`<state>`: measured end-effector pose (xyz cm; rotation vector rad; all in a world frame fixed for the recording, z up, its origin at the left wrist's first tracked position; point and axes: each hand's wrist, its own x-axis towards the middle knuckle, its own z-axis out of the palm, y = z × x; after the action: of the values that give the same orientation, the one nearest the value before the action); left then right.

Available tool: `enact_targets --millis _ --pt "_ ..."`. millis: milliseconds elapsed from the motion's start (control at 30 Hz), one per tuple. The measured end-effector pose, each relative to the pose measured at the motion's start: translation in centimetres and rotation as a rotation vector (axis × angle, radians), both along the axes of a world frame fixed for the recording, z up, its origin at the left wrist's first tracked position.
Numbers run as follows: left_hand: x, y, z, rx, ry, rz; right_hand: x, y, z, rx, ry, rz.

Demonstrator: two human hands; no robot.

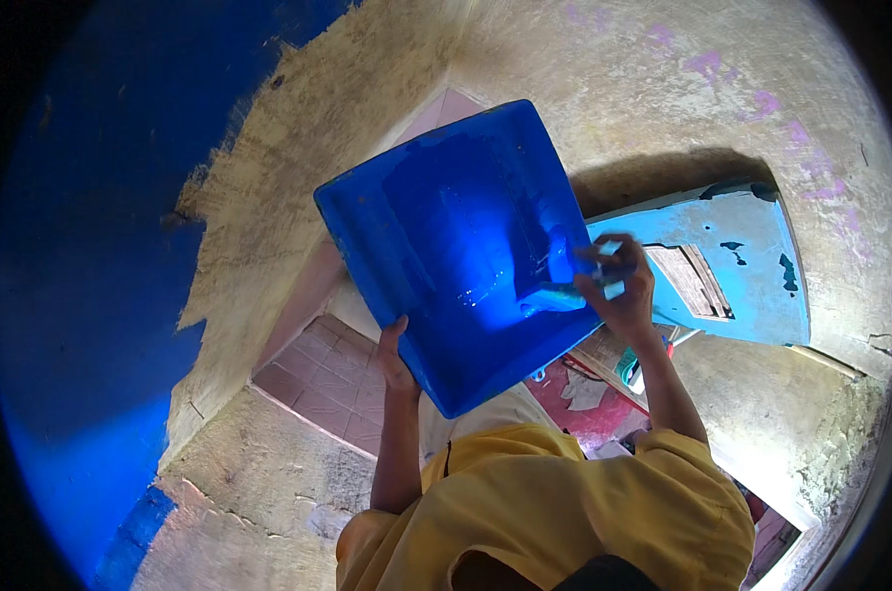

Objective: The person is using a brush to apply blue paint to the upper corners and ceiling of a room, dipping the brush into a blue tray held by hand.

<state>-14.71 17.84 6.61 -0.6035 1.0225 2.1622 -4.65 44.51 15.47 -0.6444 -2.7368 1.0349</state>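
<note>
A square, shallow blue tray (436, 256) is held tilted in front of my chest, with wet blue paint glistening inside it. My left hand (396, 362) grips its lower left edge, thumb over the rim. At the tray's right side, my right hand (623, 291) has its fingers bent around a paintbrush (556, 297) smeared with blue. The brush's head is over the inside of the tray, close to the paint; whether it touches is hard to tell. Fingers cover most of its handle.
On the left, the wall (92, 266) is blue up to a ragged edge, with bare plaster (259, 158) beyond. A worn light-blue panel (761, 276) with a cut-out stands right. Pink tiles (328, 379) and a red surface (599, 404) with small items lie below.
</note>
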Motion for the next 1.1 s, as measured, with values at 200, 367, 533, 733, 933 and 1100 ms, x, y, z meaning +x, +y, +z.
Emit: enact_targets --millis 200,367,533,733,933,1100 --pt "0.5 -1.2 1.1 -0.072 -0.089 -0.05 3.2 -3.9 3.2 -0.286 -0.003 0.033" --pt "0.6 -1.0 0.9 -0.091 -0.102 -0.066 3.3 -3.2 3.0 -0.437 0.225 -0.265" --pt "0.9 -0.8 0.6 -0.054 -0.134 -0.092 1.2 -2.0 1.3 -0.573 0.3 -0.381" --pt "1.3 -1.2 -0.3 -0.003 -0.131 -0.19 -1.8 0.9 1.3 -0.284 0.139 -0.306" --pt "1.3 -1.3 -1.3 0.02 -0.185 -0.226 -1.9 0.3 1.5 -0.008 0.294 -0.133" --pt "1.5 -1.3 -2.1 -0.025 -0.162 -0.227 0.3 -4.5 -1.3 0.037 0.396 0.13"
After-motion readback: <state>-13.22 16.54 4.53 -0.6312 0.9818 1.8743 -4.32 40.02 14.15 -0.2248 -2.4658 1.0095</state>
